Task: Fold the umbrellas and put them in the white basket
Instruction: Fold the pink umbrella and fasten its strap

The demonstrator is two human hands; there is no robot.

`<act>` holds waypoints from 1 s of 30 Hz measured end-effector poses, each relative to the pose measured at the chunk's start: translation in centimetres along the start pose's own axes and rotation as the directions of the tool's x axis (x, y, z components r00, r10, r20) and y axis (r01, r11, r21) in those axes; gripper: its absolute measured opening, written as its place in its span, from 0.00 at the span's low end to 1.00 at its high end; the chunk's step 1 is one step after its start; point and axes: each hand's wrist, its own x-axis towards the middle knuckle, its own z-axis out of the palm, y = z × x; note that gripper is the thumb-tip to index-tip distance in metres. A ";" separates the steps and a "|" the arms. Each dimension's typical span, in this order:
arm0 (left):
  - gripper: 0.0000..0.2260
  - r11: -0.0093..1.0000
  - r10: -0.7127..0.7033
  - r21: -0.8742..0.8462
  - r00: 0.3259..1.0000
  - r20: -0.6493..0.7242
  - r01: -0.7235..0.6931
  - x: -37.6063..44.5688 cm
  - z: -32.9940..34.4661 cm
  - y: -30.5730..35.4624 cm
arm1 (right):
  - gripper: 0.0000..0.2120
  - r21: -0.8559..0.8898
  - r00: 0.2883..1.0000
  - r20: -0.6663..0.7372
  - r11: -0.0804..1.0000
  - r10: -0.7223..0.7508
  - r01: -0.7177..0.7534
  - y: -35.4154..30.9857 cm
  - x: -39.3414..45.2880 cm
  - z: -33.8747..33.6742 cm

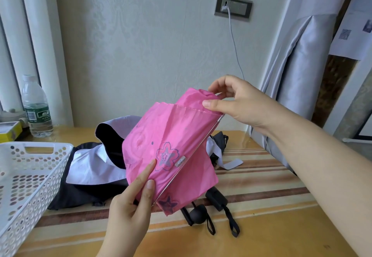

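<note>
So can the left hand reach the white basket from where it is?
Probably yes, but not right away. The white basket sits open on the table to the left, with nothing between it and the left hand. That hand is pinching the pink umbrella, so it would have to bring the umbrella along or let go.

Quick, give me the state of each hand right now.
Left hand: grip closed on the lower end of the pink umbrella.
Right hand: pinching the umbrella's upper fabric edge.
</note>
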 end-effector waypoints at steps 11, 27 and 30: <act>0.19 0.988 0.081 0.130 0.996 0.024 -0.084 0.1 -0.4 0.6 | 0.11 -0.010 0.971 0.235 0.999 0.047 -0.046 -1.4 0.5 -0.6; 0.19 0.989 0.097 0.110 0.995 0.022 -0.099 0.1 -0.2 0.7 | 0.14 0.199 0.983 0.156 0.978 -0.096 0.064 -0.7 0.0 -0.8; 0.20 0.985 0.112 0.130 0.993 0.035 -0.115 0.1 -0.3 0.7 | 0.14 0.185 0.982 0.180 0.983 -0.058 0.024 -0.8 0.1 -0.9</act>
